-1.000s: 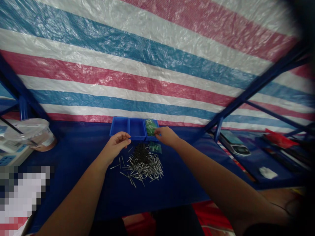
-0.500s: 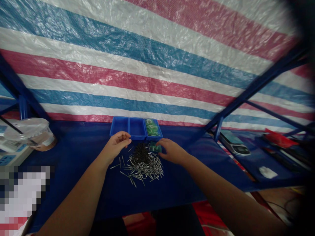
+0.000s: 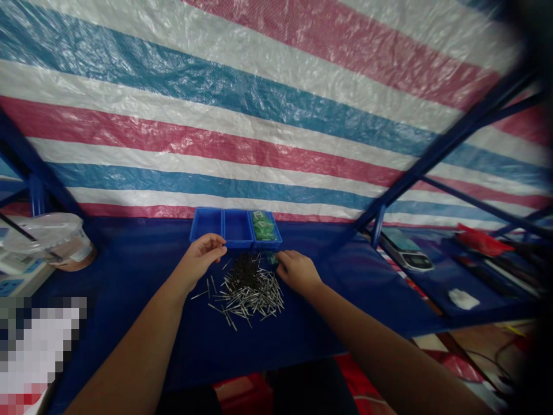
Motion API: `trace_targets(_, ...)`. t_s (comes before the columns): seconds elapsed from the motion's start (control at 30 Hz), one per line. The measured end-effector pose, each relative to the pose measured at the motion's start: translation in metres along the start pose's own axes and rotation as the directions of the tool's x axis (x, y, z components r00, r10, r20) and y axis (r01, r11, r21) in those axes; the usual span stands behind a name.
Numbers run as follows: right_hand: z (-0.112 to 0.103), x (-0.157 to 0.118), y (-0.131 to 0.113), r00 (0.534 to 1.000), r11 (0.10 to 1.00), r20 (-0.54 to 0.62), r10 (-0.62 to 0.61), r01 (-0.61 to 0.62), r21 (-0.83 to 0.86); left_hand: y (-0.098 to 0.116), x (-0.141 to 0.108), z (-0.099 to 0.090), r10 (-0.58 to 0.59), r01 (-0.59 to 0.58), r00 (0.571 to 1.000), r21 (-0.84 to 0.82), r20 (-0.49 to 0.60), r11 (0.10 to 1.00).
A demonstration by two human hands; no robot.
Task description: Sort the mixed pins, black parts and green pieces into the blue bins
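Observation:
My left hand [image 3: 202,257] hovers beside the left edge of a pile of thin metal pins [image 3: 254,291]. Its fingers are curled towards the thumb, and whatever may be between them is hidden. On the pile's far right side my right hand [image 3: 298,271] has its fingers bent and closed at the edge of a small green plastic bag [image 3: 272,257], which it partly covers. The pins are dark at the back of the pile and silvery in front, with several loose at the left. Just behind stands a blue three-compartment tray [image 3: 224,227]; green bags [image 3: 263,226] fill its right compartment.
A lidded plastic tub [image 3: 71,248] with brown contents stands at the left beside a white power strip [image 3: 26,279]. To the right, past a blue frame post [image 3: 377,226], are a digital scale [image 3: 408,251], a crumpled white piece [image 3: 464,298] and a red bag [image 3: 484,239].
My right hand has turned and its fingers have curled in more, so less of the small green bag shows. My left hand keeps nearly the same pose. The view has shifted slightly.

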State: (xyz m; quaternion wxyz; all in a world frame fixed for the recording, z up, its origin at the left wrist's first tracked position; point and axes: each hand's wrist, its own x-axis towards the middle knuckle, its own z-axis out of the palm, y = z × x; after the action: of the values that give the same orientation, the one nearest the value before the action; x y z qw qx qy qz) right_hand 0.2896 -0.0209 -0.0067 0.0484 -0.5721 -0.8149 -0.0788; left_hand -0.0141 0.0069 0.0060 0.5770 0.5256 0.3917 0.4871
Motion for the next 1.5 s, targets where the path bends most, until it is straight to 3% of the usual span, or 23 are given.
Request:
trace_targets(0.1,-0.003,0.002,0.007,0.985,0.984,-0.16,0.067,-0.039,0.172,0.001,0.0,0.0,0.009,-0.009,1.0,-0.013,0.001,1.0)
trace_targets(0.2,-0.01,0.014,0.015,0.934,0.864,-0.25,0.257,-0.106,0.492,0.002,0.0,0.001,0.001,-0.001,1.0,-0.016,0.002,1.0)
trace_targets(0.3,-0.015,0.035,0.019,0.913,0.583,-0.14,0.384,-0.121,0.803,0.003,0.0,0.0,-0.009,0.009,1.0,-0.01,0.001,1.0)
trace_targets(0.4,-0.013,0.055,0.019,0.911,0.236,0.014,0.411,-0.122,0.964,0.002,0.0,-0.001,-0.012,0.012,1.0,-0.019,-0.001,1.0)
trace_targets(0.47,-0.008,0.064,0.019,0.901,0.087,0.089,0.424,-0.138,0.987,0.003,0.0,-0.001,-0.017,0.017,1.0,-0.031,-0.006,0.999)
trace_targets(0.5,-0.006,0.067,0.019,0.898,0.066,0.107,0.427,-0.149,0.987,0.004,0.0,0.0,-0.019,0.019,1.0,-0.036,-0.009,0.999)
trace_targets(0.57,-0.002,0.07,0.022,0.895,0.099,0.111,0.433,-0.169,0.981,0.005,0.0,0.0,-0.024,0.024,1.0,-0.041,-0.012,0.999)
trace_targets(0.63,-0.002,0.071,0.026,0.901,0.204,0.079,0.427,-0.181,0.962,0.005,0.0,0.0,-0.023,0.023,1.0,-0.045,-0.011,0.999)
trace_targets(0.73,-0.009,0.069,0.028,0.934,0.494,-0.016,0.356,-0.174,0.852,0.006,0.0,0.001,-0.017,0.017,1.0,-0.039,-0.004,0.999)
trace_targets(0.8,-0.017,0.067,0.026,0.96,0.712,-0.106,0.261,-0.118,0.692,0.006,0.0,0.001,-0.012,0.012,1.0,-0.023,-0.002,1.0)
trace_targets(0.87,-0.024,0.065,0.02,0.974,0.855,-0.172,0.15,-0.04,0.517,0.006,-0.001,0.001,-0.008,0.008,1.0,-0.011,-0.001,1.0)
trace_targets(0.93,-0.03,0.066,0.014,0.984,0.936,-0.173,0.044,0.02,0.352,0.007,-0.001,0.001,-0.007,0.007,1.0,-0.011,0.001,1.0)
trace_targets(1.07,-0.035,0.075,0.005,0.995,0.989,-0.074,-0.061,0.07,0.128,0.009,-0.001,0.001,-0.023,0.024,1.0,-0.034,0.003,0.999)
trace_targets(1.17,-0.035,0.082,0.003,0.995,0.994,-0.042,-0.087,0.09,0.07,0.009,-0.001,0.001,-0.026,0.026,1.0,-0.042,0.001,0.999)
trace_targets(1.33,-0.028,0.078,-0.002,0.992,0.991,0.019,-0.127,0.126,0.052,0.007,-0.001,0.001,-0.021,0.021,1.0,-0.038,0.006,0.999)
trace_targets(1.5,-0.017,0.058,-0.008,0.998,0.982,-0.044,-0.039,0.047,0.185,0.006,0.0,-0.001,-0.003,0.003,1.0,-0.008,0.014,1.0)
